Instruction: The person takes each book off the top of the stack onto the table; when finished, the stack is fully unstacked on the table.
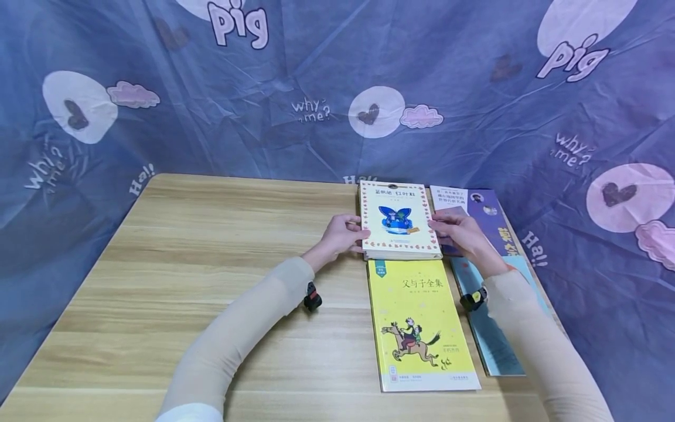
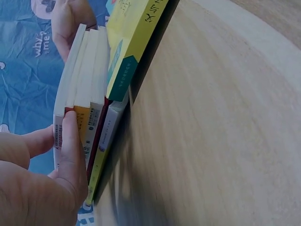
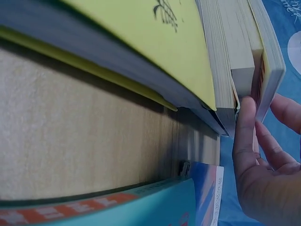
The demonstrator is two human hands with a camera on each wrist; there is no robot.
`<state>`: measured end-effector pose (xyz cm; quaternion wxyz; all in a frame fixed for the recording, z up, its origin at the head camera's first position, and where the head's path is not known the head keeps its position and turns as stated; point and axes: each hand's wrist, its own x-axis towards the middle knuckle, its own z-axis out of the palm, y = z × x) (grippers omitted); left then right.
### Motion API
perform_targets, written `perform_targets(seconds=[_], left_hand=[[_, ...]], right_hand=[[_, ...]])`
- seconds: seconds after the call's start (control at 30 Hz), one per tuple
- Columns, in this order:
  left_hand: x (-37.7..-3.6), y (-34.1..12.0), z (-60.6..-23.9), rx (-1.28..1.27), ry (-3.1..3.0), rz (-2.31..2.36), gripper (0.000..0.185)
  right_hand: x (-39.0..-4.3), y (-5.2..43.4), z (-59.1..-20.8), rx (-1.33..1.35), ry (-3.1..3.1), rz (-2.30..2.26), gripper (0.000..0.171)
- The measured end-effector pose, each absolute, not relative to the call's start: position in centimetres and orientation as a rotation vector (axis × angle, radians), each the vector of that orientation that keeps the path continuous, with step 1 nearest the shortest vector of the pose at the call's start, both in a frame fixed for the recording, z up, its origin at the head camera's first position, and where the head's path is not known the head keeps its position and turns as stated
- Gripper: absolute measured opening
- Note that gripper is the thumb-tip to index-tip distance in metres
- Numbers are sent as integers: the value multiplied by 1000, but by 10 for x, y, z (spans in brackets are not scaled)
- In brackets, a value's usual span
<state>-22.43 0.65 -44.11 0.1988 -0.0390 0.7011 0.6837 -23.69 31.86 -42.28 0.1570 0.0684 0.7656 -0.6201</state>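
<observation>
A white picture-covered book (image 1: 396, 217) with a blue butterfly drawing lies on top of a stack of several books, whose spines (image 2: 91, 127) show in the left wrist view. My left hand (image 1: 341, 237) holds its left edge, thumb at the cover and a fingertip (image 2: 70, 123) against the spine side. On the opposite edge my right hand (image 1: 466, 237) grips the same book, thumb over the cover side and fingers (image 3: 245, 127) along the page edges beneath. A yellow book (image 1: 422, 328) with a horse drawing lies just in front of the stack.
To the right of the stack lies a purple and white book (image 1: 482, 220). A teal book (image 1: 495, 334) is partly under my right forearm. The wooden table (image 1: 174, 281) stretches left, with a blue printed cloth (image 1: 263, 117) hanging behind it and on both sides.
</observation>
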Motion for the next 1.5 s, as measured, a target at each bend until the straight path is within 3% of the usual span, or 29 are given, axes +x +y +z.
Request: perform_targets(seconds=[0.2, 0.63, 1.5], left_hand=[[-226, -5, -440, -132, 1978, 1868, 57], [-216, -39, -432, -165, 1987, 1885, 56], [-208, -135, -434, -251, 1885, 2038, 57]], right_hand=[[-241, 318, -426, 153, 2192, -1785, 51], [-245, 324, -425, 145, 2389, -1553, 61], [-253, 328, -433, 128, 2450, -1431, 57]])
